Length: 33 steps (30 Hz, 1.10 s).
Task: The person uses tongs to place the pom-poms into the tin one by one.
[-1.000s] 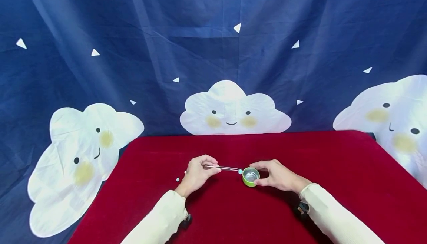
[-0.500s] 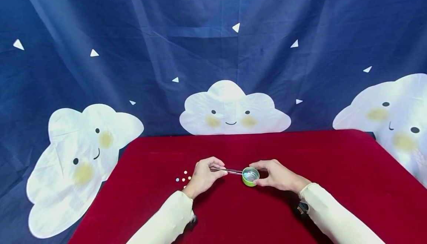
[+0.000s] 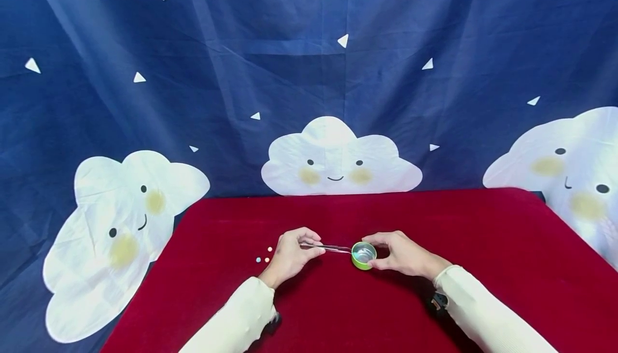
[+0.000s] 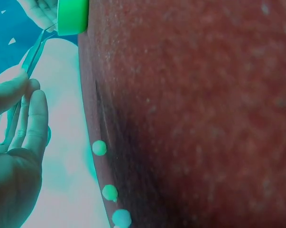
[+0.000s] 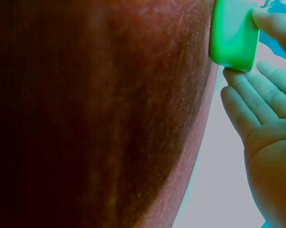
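Note:
My left hand (image 3: pixel 291 255) pinches a pair of metal tweezers (image 3: pixel 333 248) between thumb and fingers. Their tips reach over the left rim of a small round green tin (image 3: pixel 362 266), silvery inside. A pale bluish spot shows inside the tin by the tips; whether the tweezers still hold a bead is too small to tell. From the right, my right hand (image 3: pixel 406 255) grips the tin with its thumb at the near side and fingers at the far side. The right wrist view shows the thumb and fingertips against the green wall (image 5: pixel 234 35).
Small round beads lie on the red cloth left of my left hand: a blue bead (image 3: pixel 258 260) and pale beads (image 3: pixel 270 249). The left wrist view also shows beads (image 4: pixel 99 147) near the cloth. A blue curtain (image 3: pixel 299 74) with clouds hangs behind the table (image 3: pixel 473 224).
My left hand moved right, carrying the blue bead in the tweezers from outside the tin to over its rim, then drew back slightly left. The right hand and tin stayed put.

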Motion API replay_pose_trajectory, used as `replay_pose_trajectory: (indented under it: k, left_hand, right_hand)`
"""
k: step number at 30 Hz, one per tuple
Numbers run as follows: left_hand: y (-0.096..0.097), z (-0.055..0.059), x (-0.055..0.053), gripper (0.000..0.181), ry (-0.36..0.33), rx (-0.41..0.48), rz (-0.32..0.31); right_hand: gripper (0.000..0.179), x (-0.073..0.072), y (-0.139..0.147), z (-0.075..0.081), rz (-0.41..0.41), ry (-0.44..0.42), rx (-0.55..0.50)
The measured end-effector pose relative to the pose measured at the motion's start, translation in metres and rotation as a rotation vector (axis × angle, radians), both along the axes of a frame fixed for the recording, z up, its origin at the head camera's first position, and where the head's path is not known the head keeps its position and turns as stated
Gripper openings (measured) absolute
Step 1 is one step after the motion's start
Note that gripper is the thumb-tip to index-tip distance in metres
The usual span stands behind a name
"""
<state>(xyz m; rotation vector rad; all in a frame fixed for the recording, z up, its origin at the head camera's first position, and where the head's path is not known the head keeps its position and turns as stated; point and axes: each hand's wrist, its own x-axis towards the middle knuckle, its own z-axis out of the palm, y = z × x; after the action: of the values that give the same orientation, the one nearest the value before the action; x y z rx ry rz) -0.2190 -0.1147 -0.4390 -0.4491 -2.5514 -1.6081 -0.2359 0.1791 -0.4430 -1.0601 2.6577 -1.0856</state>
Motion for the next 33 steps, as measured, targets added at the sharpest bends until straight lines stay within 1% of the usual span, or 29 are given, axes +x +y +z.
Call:
replay_pose_trajectory:
  k: [2,6,10,17,19,24,28,30,33]
  left_hand:
    - [-0.003,0.001,0.000,0.026,0.004,0.002,0.001]
    - [-0.009,0.003,0.001,0.025,0.002,-0.005,0.025]
    - [-0.015,0.005,0.002,0.025,-0.001,-0.013,0.029]
    - [-0.029,0.005,0.006,0.027,-0.047,0.081,0.024]
    - [-0.034,0.005,0.007,0.027,-0.049,0.077,0.036]
    - [-0.047,0.007,0.012,0.027,-0.085,0.057,0.089]
    - [-0.060,0.007,0.015,0.028,-0.112,0.083,0.101]
    - [-0.067,0.006,0.016,0.028,-0.115,0.083,0.115]
    - [-0.077,0.006,0.018,0.027,-0.094,0.072,0.136]
  right_hand:
    - [0.052,0.000,0.000,0.000,0.001,-0.004,-0.002]
    - [0.053,0.000,0.000,0.001,0.000,-0.009,-0.001]
    - [0.053,-0.001,0.001,0.000,-0.003,-0.012,-0.001]
    - [0.053,-0.001,0.002,-0.001,0.003,-0.021,-0.001]
    - [0.053,-0.001,0.002,0.000,0.003,-0.025,-0.005]
    - [0.051,-0.001,0.002,0.000,0.004,-0.038,-0.006]
    - [0.050,-0.001,0.002,-0.001,0.005,-0.039,-0.006]
    - [0.050,-0.001,0.002,-0.001,0.005,-0.036,-0.006]
    - [0.051,-0.001,0.002,0.000,0.005,-0.029,-0.010]
